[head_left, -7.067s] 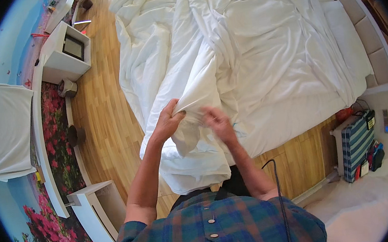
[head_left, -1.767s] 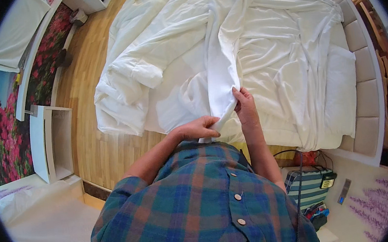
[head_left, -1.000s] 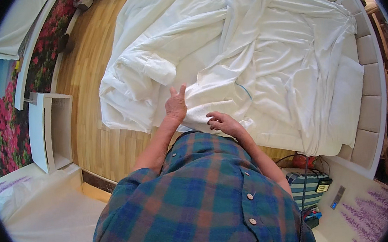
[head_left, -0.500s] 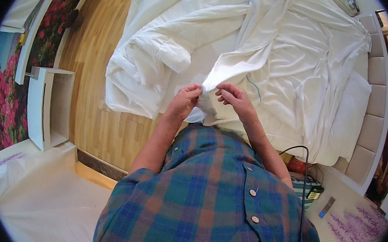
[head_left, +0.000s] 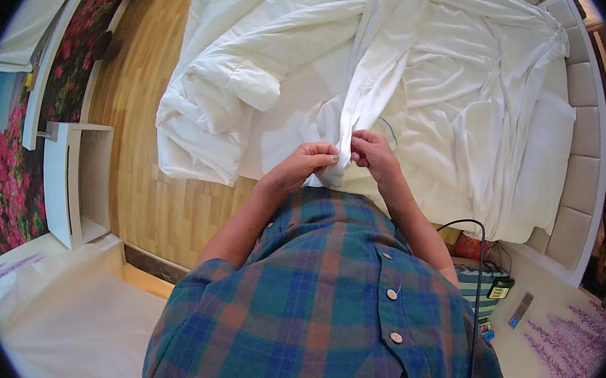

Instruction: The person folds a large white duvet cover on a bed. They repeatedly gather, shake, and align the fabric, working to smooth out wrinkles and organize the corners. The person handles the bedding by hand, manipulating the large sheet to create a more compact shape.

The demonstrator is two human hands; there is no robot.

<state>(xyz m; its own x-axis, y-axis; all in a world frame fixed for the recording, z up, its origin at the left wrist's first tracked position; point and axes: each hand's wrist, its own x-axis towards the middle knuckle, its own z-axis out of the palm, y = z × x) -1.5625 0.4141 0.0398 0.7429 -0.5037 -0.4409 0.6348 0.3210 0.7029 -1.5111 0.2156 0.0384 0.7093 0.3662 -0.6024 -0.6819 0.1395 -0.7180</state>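
A white shelf unit (head_left: 81,183) stood by the flowered wall (head_left: 2,172), left of the wooden floor (head_left: 149,198). The left hand (head_left: 305,164) and right hand (head_left: 373,153) both pinched a white sheet (head_left: 353,102) gathered over the bed (head_left: 500,94); half a second earlier its corner was lifted higher. A striped bag (head_left: 480,288) sat right.

Both forearms raised in front of chest, elbows bent, bare below rolled plaid sleeves. Left hand (head_left: 306,165) and right hand (head_left: 371,154) close together, fingertips pinched shut, knuckles facing each other.
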